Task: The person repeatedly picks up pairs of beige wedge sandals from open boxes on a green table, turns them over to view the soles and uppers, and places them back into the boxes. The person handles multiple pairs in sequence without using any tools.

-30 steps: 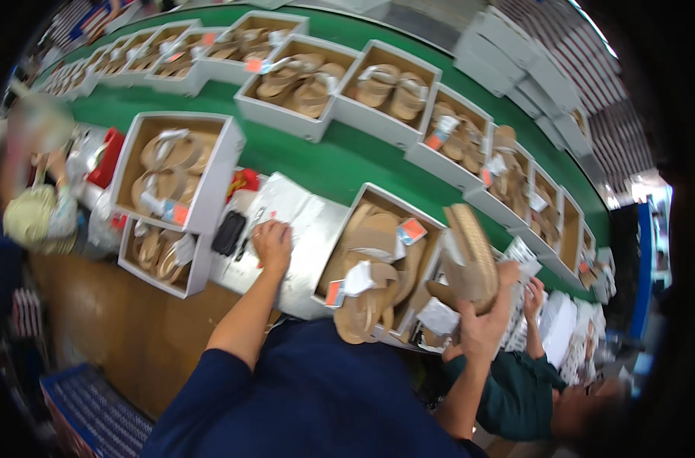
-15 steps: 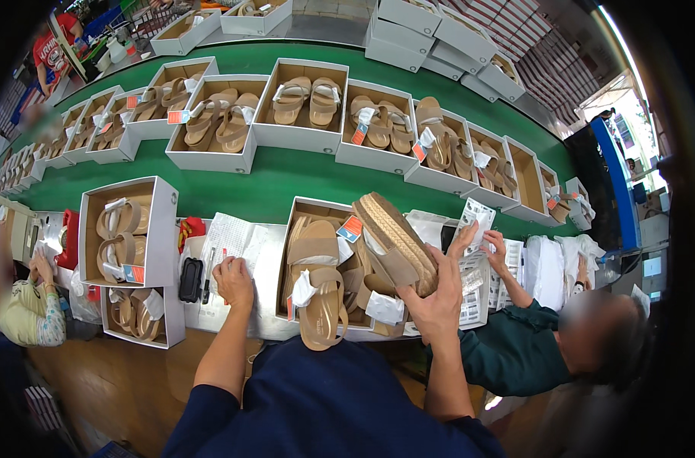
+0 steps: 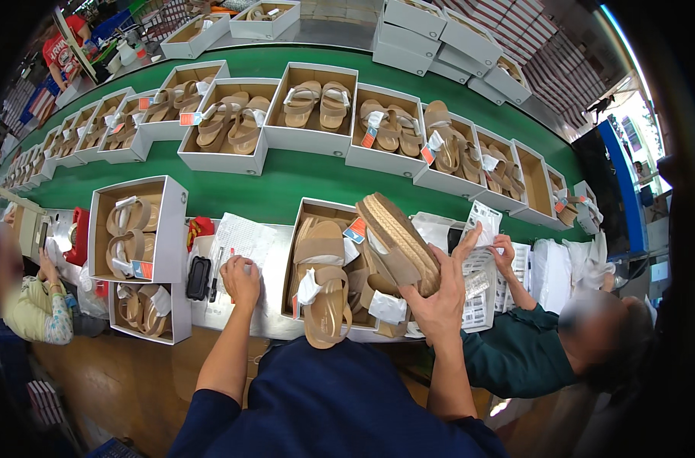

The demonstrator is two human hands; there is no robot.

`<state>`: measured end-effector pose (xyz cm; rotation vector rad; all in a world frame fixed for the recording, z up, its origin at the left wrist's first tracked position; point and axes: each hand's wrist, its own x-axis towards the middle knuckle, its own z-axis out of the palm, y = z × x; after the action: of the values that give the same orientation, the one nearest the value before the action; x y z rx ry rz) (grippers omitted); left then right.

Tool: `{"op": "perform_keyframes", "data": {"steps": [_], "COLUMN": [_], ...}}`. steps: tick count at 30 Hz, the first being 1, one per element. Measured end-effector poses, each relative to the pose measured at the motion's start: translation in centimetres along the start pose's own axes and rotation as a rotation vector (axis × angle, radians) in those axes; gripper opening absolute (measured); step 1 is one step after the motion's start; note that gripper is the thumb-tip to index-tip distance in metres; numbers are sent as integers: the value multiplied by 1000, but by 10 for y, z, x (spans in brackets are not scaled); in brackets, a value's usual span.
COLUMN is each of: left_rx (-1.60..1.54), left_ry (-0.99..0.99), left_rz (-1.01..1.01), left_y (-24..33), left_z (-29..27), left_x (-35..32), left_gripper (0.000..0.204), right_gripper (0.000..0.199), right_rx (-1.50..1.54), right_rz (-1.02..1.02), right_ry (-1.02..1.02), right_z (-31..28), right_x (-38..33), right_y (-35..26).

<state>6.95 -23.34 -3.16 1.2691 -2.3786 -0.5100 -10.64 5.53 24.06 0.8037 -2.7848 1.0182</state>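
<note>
Head view, near to far: my right hand [image 3: 439,301] stays clamped on a tan sandal [image 3: 397,240], which over the last second has tipped from upright to lying sole-up above the right end of the open box [image 3: 301,229] at the bench's near edge. Its mate [image 3: 322,282] lies in that box, toe overhanging the front. My left hand [image 3: 242,278] has curled into a fist on the papers [image 3: 244,237], holding nothing that I can see. Beyond, boxed pairs line the green belt [image 3: 286,179]. I judge this sandal is being looked over before boxing.
</note>
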Motion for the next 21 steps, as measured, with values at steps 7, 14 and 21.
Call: {"op": "perform_keyframes", "data": {"steps": [7, 14, 21], "left_rx": [-260, -1022, -816], "left_ry": [87, -490, -387], "left_rz": [-151, 404, 534], "left_y": [8, 218, 238], "left_z": [-18, -192, -186], "left_x": [24, 32, 20], "left_gripper": [12, 7, 19], "right_gripper": [62, 71, 70], "right_rx": [-13, -81, -162], "right_rz": [-44, -157, -186], "right_ry": [17, 75, 114], "right_z": [1, 13, 5], "right_x": [0, 0, -6], "right_y": [1, -4, -16]}}
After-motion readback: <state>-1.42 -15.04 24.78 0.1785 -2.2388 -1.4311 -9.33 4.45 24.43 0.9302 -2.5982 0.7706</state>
